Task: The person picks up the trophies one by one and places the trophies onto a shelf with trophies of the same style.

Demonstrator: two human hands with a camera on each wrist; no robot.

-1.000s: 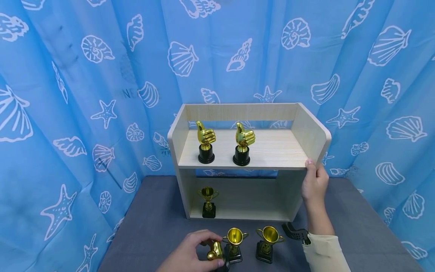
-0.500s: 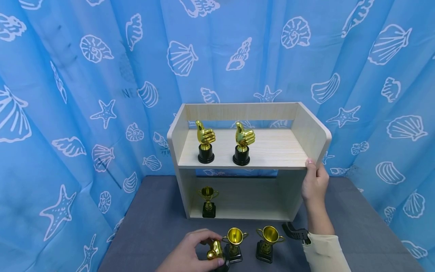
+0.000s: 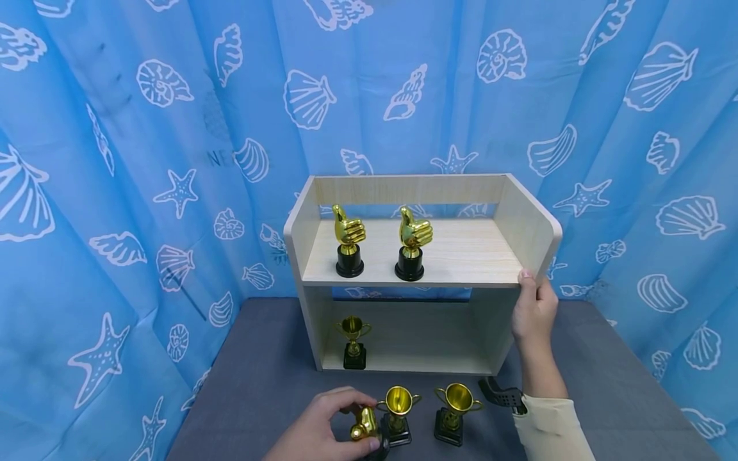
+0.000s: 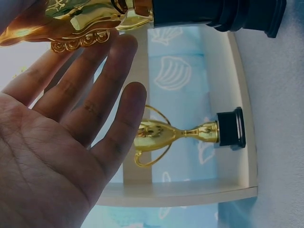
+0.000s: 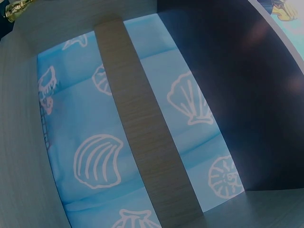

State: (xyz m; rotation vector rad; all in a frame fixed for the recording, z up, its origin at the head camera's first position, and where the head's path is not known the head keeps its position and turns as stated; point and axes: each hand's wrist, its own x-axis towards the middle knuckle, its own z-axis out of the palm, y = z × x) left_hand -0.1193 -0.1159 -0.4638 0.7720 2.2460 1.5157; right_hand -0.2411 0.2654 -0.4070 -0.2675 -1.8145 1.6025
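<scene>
My left hand (image 3: pixel 323 428), low in the head view, holds a golden thumbs-up trophy (image 3: pixel 366 424) between thumb and fingers. The left wrist view shows this trophy's black base (image 4: pixel 187 12) at the top edge, with my fingers (image 4: pixel 102 90) below its golden part. My right hand (image 3: pixel 533 314) grips the right side of a pale wooden two-tier shelf (image 3: pixel 484 283), thumb on the front edge of the upper board. Two more thumbs-up trophies, a left one (image 3: pixel 349 240) and a right one (image 3: pixel 412 243), stand upright on that board. The right wrist view looks into the shelf; the hand is hidden there.
A gold cup trophy (image 3: pixel 354 342) stands at the left of the lower tier. Two others, a nearer-left cup (image 3: pixel 398 413) and a right cup (image 3: pixel 457 413), stand on the grey tabletop (image 3: pixel 248 384) before the shelf. A blue shell-patterned curtain (image 3: pixel 369 77) hangs behind.
</scene>
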